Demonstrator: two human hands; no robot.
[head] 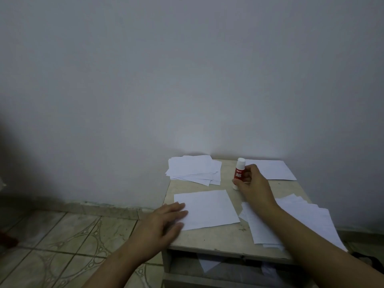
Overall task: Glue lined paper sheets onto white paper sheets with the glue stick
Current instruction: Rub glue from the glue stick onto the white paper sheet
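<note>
With the left hand (166, 219) lying flat and relaxed on the near-left edge of a sheet (205, 208) mid-bench, the right hand (252, 183) has its grip around the upright, capped glue stick (239, 171) behind it, so uncapping likely comes next.

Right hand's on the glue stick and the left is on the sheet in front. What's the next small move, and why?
Probably lift the glue stick off the table and take its cap off. The right hand grips it upright with the white cap on, so no glue can go on. The left hand rests flat on the near sheet, steadying it.
</note>
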